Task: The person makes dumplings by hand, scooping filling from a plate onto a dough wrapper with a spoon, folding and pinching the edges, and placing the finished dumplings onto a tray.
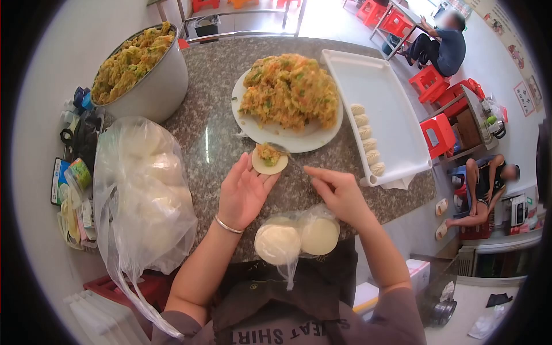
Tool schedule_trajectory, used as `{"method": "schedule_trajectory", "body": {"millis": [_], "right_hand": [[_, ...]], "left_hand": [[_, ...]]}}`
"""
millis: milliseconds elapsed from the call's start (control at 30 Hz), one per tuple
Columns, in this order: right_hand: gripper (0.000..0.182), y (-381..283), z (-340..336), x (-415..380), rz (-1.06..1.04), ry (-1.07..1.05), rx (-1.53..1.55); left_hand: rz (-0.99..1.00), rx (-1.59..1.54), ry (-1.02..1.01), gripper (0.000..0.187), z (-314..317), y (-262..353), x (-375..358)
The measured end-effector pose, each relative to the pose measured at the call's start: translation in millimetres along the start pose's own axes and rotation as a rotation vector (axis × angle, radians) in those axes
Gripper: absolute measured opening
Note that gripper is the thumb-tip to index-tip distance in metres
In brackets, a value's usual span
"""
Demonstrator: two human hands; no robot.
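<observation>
On the fingers of my left hand [242, 190], palm up, rests a round dumpling wrapper [269, 166]. A small lump of chopped filling [268, 153] sits on the wrapper. My right hand [340, 194] is closed around the handle of a thin metal utensil [282, 148], spoon-like, whose tip is at the filling; its exact shape is hard to see. Just beyond, a white plate [305, 142] bears a big mound of yellow-orange filling [290, 92]. Closer to my body, two stacks of round wrappers [278, 244] lie in clear plastic.
A white tray [397, 109] on the right holds a row of pleated dumplings [367, 140]. At left stand a metal pot [155, 83] of filling and a plastic bag [146, 195] of pale dough. Two people sit farther off, near red stools [430, 83].
</observation>
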State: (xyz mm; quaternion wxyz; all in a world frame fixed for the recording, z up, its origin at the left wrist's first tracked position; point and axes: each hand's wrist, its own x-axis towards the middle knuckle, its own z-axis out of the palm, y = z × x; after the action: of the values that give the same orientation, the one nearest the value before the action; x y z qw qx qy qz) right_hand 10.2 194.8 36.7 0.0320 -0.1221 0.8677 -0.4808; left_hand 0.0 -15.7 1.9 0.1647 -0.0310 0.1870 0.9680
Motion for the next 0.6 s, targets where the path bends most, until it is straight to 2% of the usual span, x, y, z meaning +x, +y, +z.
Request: {"method": "schedule_trajectory", "body": {"millis": [167, 233, 300, 433, 600], "right_hand": [[0.028, -7, -9, -3, -0.075, -0.055, -0.077], [0.029, -6, -11, -2, -0.077, -0.044, -0.054], [0.03, -6, -8, 0, -0.171, -0.022, -0.059], [0.03, -10, -5, 1, -0.188, -0.097, -0.096], [0.029, -8, -4, 5, -0.159, -0.055, -0.114]], "left_hand": [[-0.005, 0.052, -0.027, 0.047, 4, 6, -3], [0.011, 0.163, 0.038, 0.048, 10, 6, -4], [0.017, 0.19, 0.03, 0.049, 10, 5, -4], [0.028, 0.208, -0.019, 0.05, 4, 8, -3], [0.117, 0.236, 0.063, 0.053, 5, 6, 0]]}}
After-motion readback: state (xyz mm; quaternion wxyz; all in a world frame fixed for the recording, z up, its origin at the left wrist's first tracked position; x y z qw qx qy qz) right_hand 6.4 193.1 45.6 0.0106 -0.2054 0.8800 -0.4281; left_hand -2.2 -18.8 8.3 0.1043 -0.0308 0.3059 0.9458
